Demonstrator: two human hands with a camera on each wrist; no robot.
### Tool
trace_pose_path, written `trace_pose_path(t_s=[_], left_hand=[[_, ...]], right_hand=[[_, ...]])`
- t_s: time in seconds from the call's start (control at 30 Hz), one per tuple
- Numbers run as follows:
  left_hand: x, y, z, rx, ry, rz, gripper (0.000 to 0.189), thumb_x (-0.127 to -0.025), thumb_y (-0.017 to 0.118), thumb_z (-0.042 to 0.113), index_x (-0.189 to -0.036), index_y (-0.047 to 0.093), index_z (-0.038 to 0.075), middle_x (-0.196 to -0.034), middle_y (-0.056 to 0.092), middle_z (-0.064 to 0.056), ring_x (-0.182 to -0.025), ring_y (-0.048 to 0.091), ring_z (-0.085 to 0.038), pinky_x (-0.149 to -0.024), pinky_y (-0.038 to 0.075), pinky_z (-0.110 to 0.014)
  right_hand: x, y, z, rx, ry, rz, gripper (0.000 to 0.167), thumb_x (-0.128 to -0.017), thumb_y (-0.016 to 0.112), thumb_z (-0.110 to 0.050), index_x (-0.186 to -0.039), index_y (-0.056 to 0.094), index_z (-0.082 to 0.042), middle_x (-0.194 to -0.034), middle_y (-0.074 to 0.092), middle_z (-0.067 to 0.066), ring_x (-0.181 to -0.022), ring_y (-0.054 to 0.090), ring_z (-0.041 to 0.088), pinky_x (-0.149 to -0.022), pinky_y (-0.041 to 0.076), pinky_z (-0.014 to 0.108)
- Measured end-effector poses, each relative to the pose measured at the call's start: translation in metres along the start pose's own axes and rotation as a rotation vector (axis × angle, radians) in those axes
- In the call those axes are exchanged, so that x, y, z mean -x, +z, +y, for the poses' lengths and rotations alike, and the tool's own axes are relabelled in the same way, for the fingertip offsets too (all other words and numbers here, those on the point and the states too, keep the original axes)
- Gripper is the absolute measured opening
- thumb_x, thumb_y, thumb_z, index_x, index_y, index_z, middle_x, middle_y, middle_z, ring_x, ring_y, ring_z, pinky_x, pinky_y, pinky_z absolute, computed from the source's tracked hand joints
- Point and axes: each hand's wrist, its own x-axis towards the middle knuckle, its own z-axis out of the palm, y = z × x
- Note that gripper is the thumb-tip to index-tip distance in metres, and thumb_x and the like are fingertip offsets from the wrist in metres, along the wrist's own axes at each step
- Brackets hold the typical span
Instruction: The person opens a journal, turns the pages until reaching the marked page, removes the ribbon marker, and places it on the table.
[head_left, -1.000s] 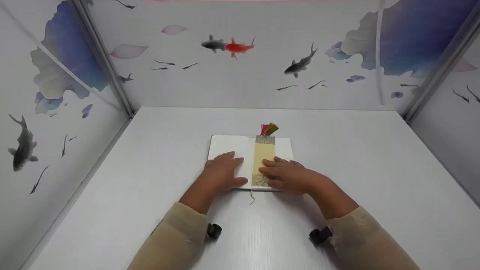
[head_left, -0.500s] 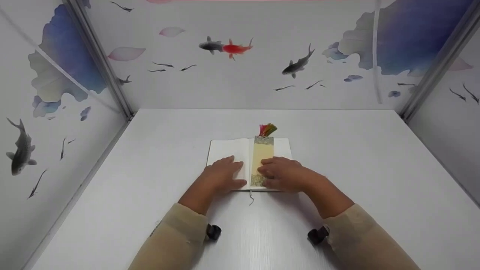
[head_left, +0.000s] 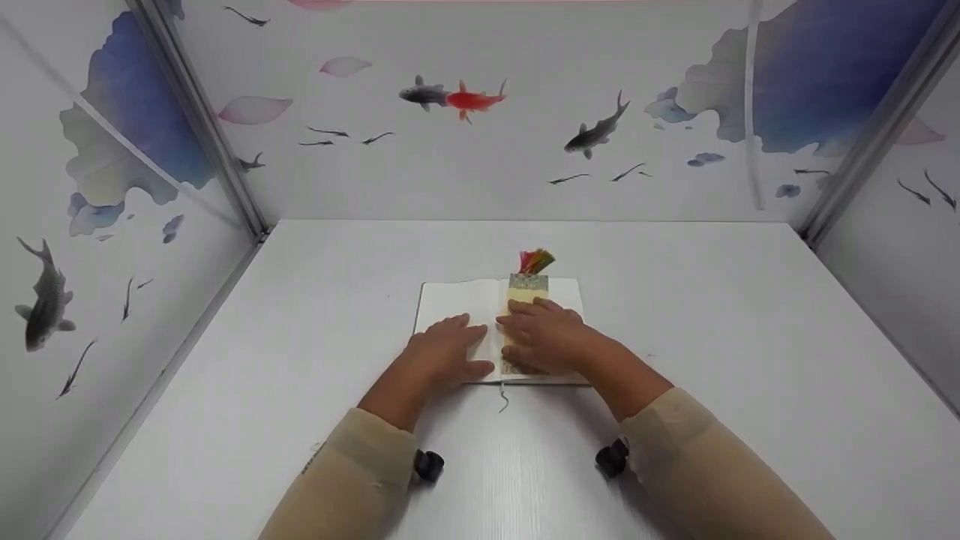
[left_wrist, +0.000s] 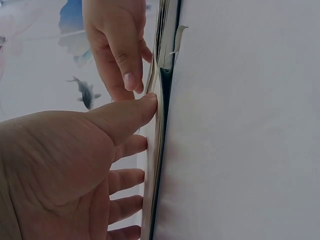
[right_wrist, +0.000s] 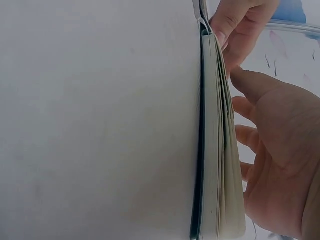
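An open notebook (head_left: 456,300) lies on the white table, its blank pages facing up. A pale yellow bookmark (head_left: 529,283) with speckled ends rests on the right page beside the fold, and its pink and green tassel (head_left: 535,261) sticks out past the top edge. My left hand (head_left: 445,349) presses on the left page with straight, spread fingers; in the left wrist view its thumb (left_wrist: 132,112) touches the page near the fold. Over the bookmark lies my right hand (head_left: 546,336), fingers extended, covering its middle. The right wrist view shows the notebook's page edges (right_wrist: 216,140) from the side.
A thin ribbon (head_left: 503,399) hangs from the notebook's lower edge onto the table (head_left: 337,300). White panels (head_left: 487,172) printed with fish and petals enclose the back and both sides. A black strap (head_left: 429,465) shows at each sleeve.
My right hand has moved left and slightly up across the bookmark, covering more of it. The left hand stays in place on the left page. The notebook remains open.
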Motion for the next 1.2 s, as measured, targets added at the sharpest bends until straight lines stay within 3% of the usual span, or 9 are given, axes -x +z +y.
trace_pose_path(t_s=[0.37, 0.6, 0.87, 1.0, 1.1, 1.2], left_hand=[[0.003, -0.002, 0.002, -0.016, -0.001, 0.011, 0.076, -0.101, 0.067, 0.058, -0.167, 0.040, 0.031, -0.179, 0.028, -0.003, -0.168, 0.023, -0.030, -0.134, 0.023, -0.059], [0.003, 0.000, 0.004, -0.020, -0.003, 0.031, 0.082, -0.097, 0.070, 0.063, -0.166, 0.042, 0.028, -0.178, 0.030, -0.005, -0.167, 0.025, -0.031, -0.134, 0.024, -0.060], [0.004, 0.002, 0.005, -0.029, 0.007, 0.033, 0.085, -0.096, 0.070, 0.064, -0.166, 0.042, 0.026, -0.178, 0.030, -0.007, -0.167, 0.026, -0.032, -0.133, 0.025, -0.061], [0.004, 0.002, 0.005, -0.032, 0.006, 0.029, 0.085, -0.096, 0.069, 0.065, -0.167, 0.041, 0.026, -0.179, 0.029, -0.007, -0.167, 0.025, -0.032, -0.133, 0.025, -0.061], [0.004, 0.002, 0.005, -0.033, 0.000, 0.026, 0.085, -0.096, 0.069, 0.065, -0.167, 0.040, 0.027, -0.179, 0.028, -0.006, -0.168, 0.023, -0.032, -0.133, 0.023, -0.062], [0.003, 0.003, 0.005, -0.030, -0.006, 0.027, 0.086, -0.096, 0.069, 0.065, -0.167, 0.040, 0.028, -0.179, 0.028, -0.005, -0.168, 0.023, -0.032, -0.134, 0.023, -0.061]], right_hand=[[0.001, 0.000, 0.017, 0.038, 0.023, -0.031, 0.066, -0.107, 0.054, -0.058, -0.166, 0.042, -0.031, -0.179, 0.030, 0.001, -0.167, 0.021, 0.040, -0.126, 0.025, 0.076], [0.012, -0.001, 0.034, 0.025, 0.043, -0.026, 0.066, -0.107, 0.057, -0.054, -0.165, 0.044, -0.024, -0.178, 0.032, 0.005, -0.166, 0.024, 0.040, -0.130, 0.025, 0.069], [0.020, 0.000, 0.042, -0.102, 0.090, -0.008, 0.068, -0.105, 0.063, -0.052, -0.164, 0.046, -0.023, -0.177, 0.032, 0.007, -0.166, 0.025, 0.036, -0.133, 0.024, 0.062], [0.021, -0.002, 0.044, -0.190, 0.182, 0.091, 0.075, -0.103, 0.064, -0.056, -0.166, 0.043, -0.020, -0.177, 0.032, 0.012, -0.164, 0.028, 0.042, -0.130, 0.028, 0.066], [0.019, -0.005, 0.046, -0.233, 0.302, 0.160, 0.087, -0.100, 0.065, -0.061, -0.167, 0.037, -0.013, -0.173, 0.035, 0.020, -0.159, 0.033, 0.048, -0.126, 0.033, 0.068], [0.016, -0.008, 0.049, -0.267, 0.394, 0.158, 0.095, -0.096, 0.067, -0.064, -0.164, 0.037, -0.005, -0.163, 0.043, 0.028, -0.146, 0.046, 0.050, -0.120, 0.043, 0.066]])
